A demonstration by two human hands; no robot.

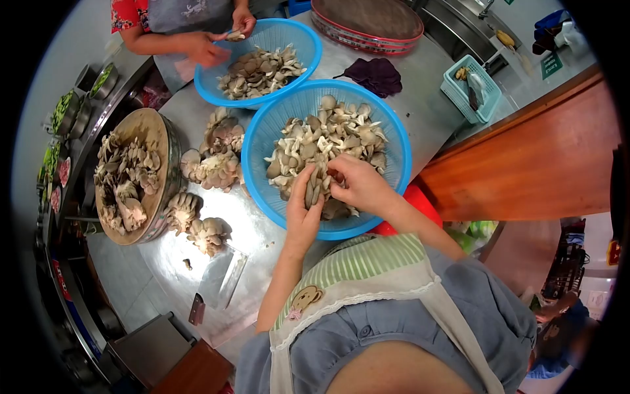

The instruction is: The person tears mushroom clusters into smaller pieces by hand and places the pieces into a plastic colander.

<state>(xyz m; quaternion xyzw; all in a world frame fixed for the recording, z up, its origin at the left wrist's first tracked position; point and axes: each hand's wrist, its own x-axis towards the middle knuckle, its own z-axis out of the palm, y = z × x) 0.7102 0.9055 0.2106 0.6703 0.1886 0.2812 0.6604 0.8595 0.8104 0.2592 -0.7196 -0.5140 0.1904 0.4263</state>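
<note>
The left hand (304,205) and the right hand (359,184) hold a small oyster mushroom cluster (316,185) over the blue plastic basket (249,157) of mushrooms (328,131); a cleaver (224,279) lies on the metal table (430,98).

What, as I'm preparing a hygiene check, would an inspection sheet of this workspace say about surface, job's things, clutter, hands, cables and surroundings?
Surface: metal table, with bright glare towards the left.
Job's things: mushrooms in the near blue basket; mushroom clusters on the table beside it.
Clutter: knife lying on the table; crumpled dark purple item beyond the near blue basket.
Hands: left hand holds a mushroom piece; right hand is close against it, grip unclear.
Cables: nothing seen.
Surroundings: another person's hands by the far blue basket; round basket with more mushrooms at left; sink at upper right.
</note>
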